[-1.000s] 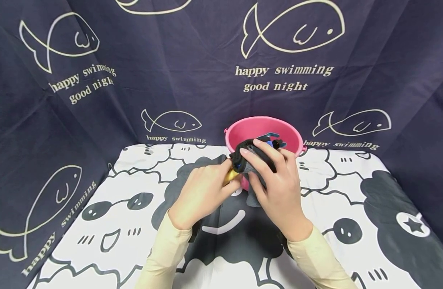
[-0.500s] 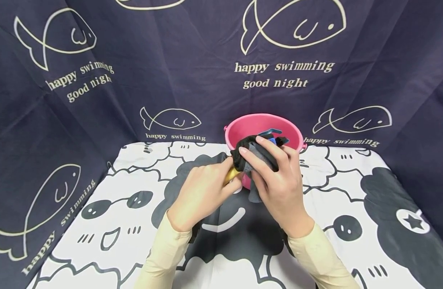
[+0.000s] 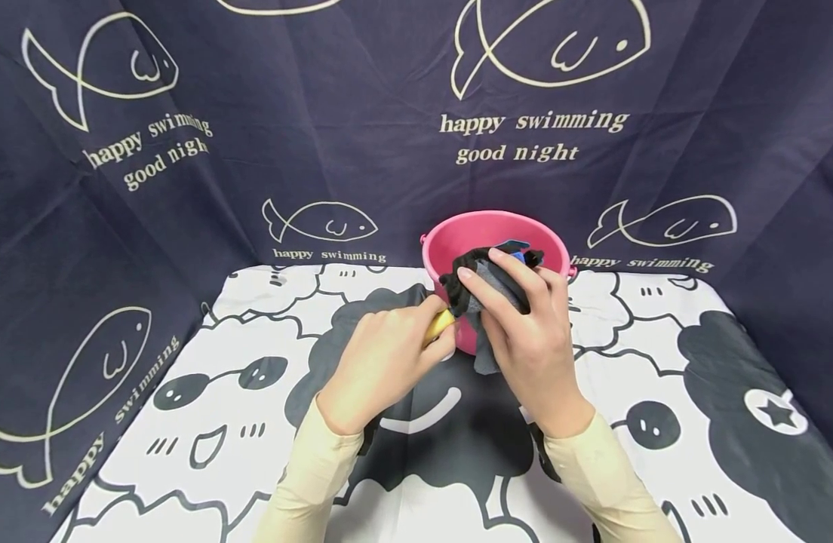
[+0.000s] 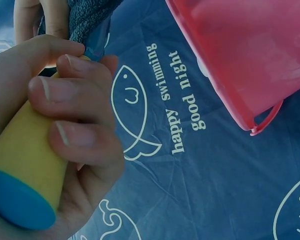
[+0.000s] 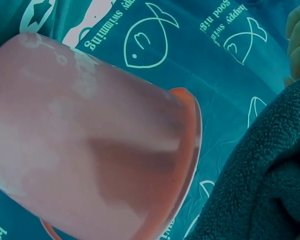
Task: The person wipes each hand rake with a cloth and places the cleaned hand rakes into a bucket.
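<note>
In the head view my left hand (image 3: pixel 379 358) grips the yellow handle (image 3: pixel 440 324) of a tool with a blue head. The handle's blue end cap (image 4: pixel 22 197) shows in the left wrist view. My right hand (image 3: pixel 535 343) holds a dark grey and black cloth (image 3: pixel 491 286) around the tool's head, its fingers curled over the top. Only a bit of the blue head (image 3: pixel 514 246) sticks out past the cloth; the rest is hidden, so its exact kind cannot be told. One grey end of the cloth hangs down. Up close, the fabric looks like terry towelling (image 5: pixel 270 165).
A pink bucket (image 3: pixel 460 230) stands just behind the hands at the back of the table, close to the dark fish-print curtain (image 3: pixel 389 151). Its handle (image 4: pixel 267 120) hangs at the side. A cloth with black and white sheep (image 3: pixel 206 422) covers the table.
My right hand and the cloth have shifted slightly right along the tool, away from my left hand. Less of the blue head shows beyond the cloth. The left hand has barely moved.
</note>
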Tool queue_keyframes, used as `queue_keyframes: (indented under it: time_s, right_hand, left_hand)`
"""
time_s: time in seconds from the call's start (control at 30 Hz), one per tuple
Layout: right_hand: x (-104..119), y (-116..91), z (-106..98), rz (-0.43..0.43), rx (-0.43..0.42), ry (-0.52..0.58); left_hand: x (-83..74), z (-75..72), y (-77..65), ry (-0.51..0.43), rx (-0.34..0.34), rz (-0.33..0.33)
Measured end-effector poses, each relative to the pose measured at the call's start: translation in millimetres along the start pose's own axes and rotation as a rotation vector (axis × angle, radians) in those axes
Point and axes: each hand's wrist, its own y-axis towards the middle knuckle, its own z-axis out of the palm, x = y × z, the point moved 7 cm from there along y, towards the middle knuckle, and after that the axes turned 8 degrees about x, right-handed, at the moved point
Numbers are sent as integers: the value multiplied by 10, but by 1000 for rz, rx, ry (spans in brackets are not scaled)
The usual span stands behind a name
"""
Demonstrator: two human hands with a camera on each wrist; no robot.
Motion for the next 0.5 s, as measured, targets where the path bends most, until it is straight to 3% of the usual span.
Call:
queue_keyframes:
  time_s: [0.5]
  right_hand:
    - [-76,-5,17,42,57,-14]
  left_hand:
    - [-2,12,-11,15,-1,19]
